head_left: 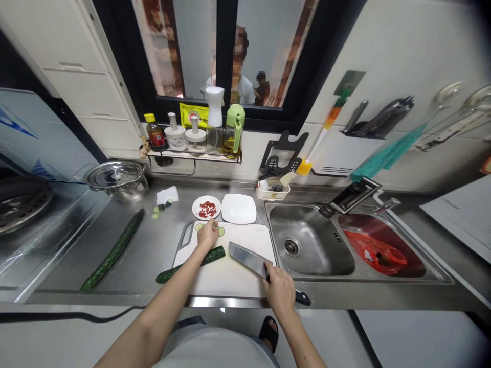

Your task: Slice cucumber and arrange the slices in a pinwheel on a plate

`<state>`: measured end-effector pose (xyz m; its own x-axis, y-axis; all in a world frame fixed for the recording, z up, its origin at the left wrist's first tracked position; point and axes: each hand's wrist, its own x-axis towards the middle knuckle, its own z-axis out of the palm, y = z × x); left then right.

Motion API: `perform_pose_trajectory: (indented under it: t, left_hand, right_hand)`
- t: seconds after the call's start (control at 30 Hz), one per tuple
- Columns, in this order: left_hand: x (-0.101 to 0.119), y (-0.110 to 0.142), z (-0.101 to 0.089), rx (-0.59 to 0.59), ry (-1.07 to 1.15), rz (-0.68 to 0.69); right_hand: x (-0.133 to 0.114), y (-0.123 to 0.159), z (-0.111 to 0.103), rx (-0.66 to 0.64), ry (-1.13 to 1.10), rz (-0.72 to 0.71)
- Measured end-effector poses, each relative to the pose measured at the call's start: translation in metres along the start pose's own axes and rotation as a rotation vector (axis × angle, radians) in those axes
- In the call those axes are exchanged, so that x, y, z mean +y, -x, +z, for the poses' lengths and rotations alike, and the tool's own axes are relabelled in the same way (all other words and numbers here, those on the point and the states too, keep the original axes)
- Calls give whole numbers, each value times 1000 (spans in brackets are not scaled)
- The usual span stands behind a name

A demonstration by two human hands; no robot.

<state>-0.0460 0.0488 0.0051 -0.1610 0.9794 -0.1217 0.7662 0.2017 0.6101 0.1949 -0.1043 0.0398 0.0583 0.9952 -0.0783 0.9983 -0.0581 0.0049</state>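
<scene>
While my R hand (280,287) grips the knife (247,257), L hand (208,233)'s at cucumber slices (221,231), prob apart for safety; can't tell L's grip.

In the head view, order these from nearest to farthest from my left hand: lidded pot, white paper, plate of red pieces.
From your left hand:
1. Plate of red pieces, just beyond the hand, past the cutting board.
2. White paper, farther left.
3. Lidded pot, leftmost of the three.
</scene>
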Motion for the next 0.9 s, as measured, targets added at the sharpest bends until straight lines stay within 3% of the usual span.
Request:
perform_pose_trajectory:
  t: [0.2, 0.53, 0.9]
  left_hand:
    - [-1, -5, 5, 6, -130, 85]
    - [-15, -2, -11, -132, -266, 435]
    - [-28, -8, -10, -164, -381, 575]
  right_hand:
    - [-1, 1, 1, -2, -31, 15]
    - [0, 1, 5, -17, -81, 16]
    - [-1, -1, 7, -3, -141, 27]
